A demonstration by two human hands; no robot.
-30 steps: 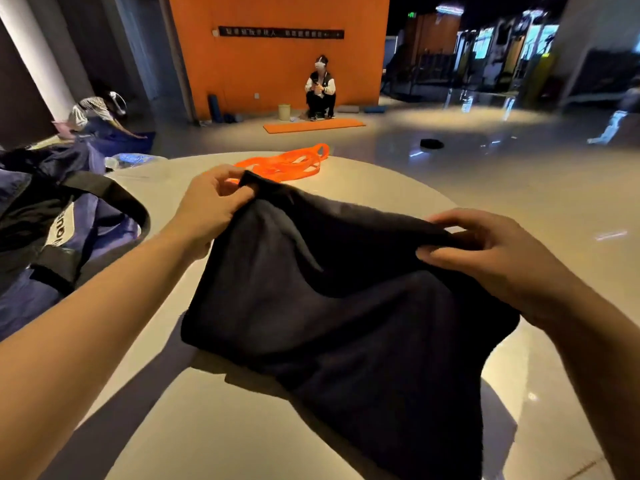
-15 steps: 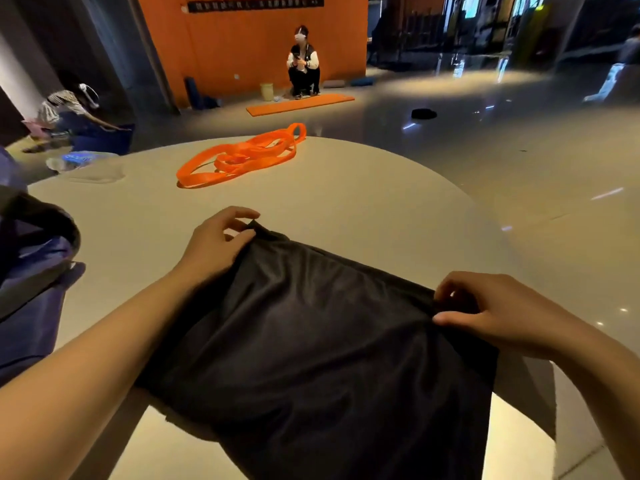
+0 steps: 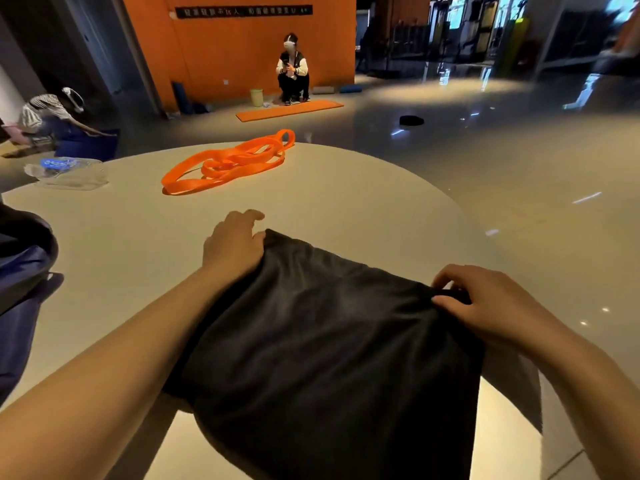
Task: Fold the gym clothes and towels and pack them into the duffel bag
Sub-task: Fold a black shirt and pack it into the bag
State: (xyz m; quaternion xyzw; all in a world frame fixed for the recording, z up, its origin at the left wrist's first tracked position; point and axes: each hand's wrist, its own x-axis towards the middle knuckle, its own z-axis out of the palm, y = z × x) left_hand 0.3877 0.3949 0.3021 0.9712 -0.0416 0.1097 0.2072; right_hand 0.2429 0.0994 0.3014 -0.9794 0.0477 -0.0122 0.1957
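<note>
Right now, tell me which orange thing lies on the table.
The orange resistance band, looped on the round table beyond the black garment. The orange mat lies on the floor.

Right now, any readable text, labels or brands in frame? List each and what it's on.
Nothing legible.
Dark wall sign on the orange wall: a row of pale characters, too blurred to read.
Water bottle on the table: blue label, print too small to read.
Black cloth, orange band, duffel bag: no text in view.
</note>
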